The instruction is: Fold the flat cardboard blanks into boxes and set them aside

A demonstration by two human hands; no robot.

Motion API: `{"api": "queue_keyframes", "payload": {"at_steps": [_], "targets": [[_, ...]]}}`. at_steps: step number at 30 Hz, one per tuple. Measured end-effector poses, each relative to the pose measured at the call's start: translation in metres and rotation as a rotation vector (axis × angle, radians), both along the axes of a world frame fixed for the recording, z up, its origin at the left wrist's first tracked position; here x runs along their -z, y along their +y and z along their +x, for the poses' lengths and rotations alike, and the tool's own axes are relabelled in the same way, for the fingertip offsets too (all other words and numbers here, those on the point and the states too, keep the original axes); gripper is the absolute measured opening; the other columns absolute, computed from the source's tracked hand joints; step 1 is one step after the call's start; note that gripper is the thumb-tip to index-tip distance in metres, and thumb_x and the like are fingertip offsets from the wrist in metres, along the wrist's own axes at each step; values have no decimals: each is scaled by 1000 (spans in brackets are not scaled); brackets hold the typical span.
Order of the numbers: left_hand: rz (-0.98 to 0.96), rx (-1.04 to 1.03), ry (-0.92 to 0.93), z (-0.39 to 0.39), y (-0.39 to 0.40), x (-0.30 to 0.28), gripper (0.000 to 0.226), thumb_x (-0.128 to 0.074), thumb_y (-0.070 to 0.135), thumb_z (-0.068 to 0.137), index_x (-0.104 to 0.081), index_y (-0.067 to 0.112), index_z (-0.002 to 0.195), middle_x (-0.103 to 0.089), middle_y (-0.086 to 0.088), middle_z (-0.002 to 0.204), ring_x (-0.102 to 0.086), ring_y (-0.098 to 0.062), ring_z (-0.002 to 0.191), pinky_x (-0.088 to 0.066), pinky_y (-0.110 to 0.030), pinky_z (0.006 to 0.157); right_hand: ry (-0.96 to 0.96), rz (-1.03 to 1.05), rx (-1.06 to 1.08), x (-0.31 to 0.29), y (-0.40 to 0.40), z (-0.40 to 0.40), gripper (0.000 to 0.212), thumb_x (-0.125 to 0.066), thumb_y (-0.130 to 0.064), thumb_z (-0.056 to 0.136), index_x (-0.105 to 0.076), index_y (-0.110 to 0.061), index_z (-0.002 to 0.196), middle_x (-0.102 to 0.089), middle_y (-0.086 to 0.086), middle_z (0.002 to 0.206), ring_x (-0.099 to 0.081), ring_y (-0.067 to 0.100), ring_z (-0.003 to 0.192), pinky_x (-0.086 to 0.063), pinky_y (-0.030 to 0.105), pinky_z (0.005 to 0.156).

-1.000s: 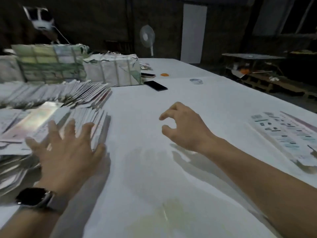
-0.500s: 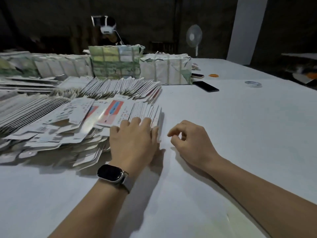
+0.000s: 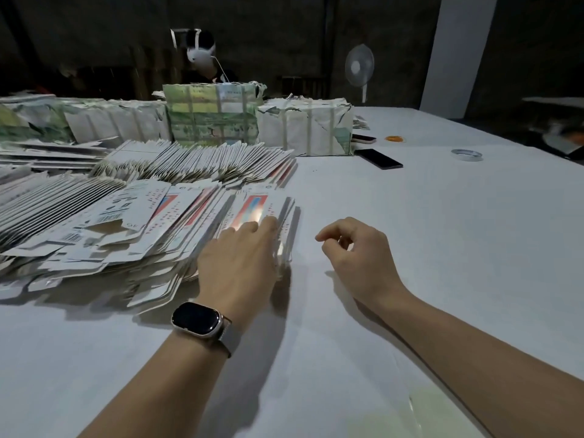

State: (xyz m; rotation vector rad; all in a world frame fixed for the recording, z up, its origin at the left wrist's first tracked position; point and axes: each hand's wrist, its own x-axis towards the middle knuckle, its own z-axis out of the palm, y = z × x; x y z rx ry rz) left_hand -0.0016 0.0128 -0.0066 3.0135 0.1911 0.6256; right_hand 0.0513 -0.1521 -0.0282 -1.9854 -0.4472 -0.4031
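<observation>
Two hands over a white table. Left hand, smartwatch on the wrist, flat with fingers together, pressed palm-down on the near right end of a fanned stack of flat cardboard blanks; topmost blank under the fingertips showing a red and blue printed panel. Blanks too many to count: one fan under the hand, a second fan just beyond at 12 o'clock, more spread out toward 9 o'clock. Right hand at 3 o'clock of the left, just beside the stack but not touching it, loosely curled, thumb and forefinger tips close with nothing between. Four wrapped bundles in a row at 12 o'clock. One dark phone, one tape roll, one fan farther off at 1 o'clock.
</observation>
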Motion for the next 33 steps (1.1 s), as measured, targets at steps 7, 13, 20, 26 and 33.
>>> {"api": "queue_keyframes", "payload": {"at_steps": [7,13,20,26,33], "targets": [[-292,299,-382,-6,-17,-6,58,-51,-3,92,-52,18,146,-69,-8,87,-59,-35,67,-35,-36,58,156,315,47,-10,-3,2,19,-60,-14,90,-68,-30,83,-63,-18,70,-53,0,65,-44,21,64],[-1433,442,-70,-4,-46,3,55,-51,-4,99,-48,26,144,-70,0,113,-73,-14,76,-55,-33,56,391,598,34,-33,-7,1,27,-60,-38,98,-50,-28,120,-63,-4,92,-62,-7,57,-45,13,50],[-1664,517,81,-3,-47,11,70,-53,-23,78,-56,24,129,-67,-11,119,-74,-25,95,-61,-45,64,591,638,25,-31,-15,-10,52,-73,-23,89,-48,-23,134,-72,2,111,-75,16,79,-58,31,60],[-1607,635,226,-12,-55,7,44,-51,7,99,-62,40,127,-75,6,114,-75,-16,94,-60,-31,66,663,579,-282,-28,-12,-34,27,-62,-18,95,-64,-23,122,-77,-1,103,-75,21,93,-62,42,78],[-1917,595,250,-18,-57,4,58,-30,61,102,-70,23,121,-78,-11,105,-77,-26,90,-62,-33,64,545,420,-344,-21,-19,-44,21,-54,-32,101,-64,-27,120,-77,-5,102,-75,14,91,-60,30,76]]}}
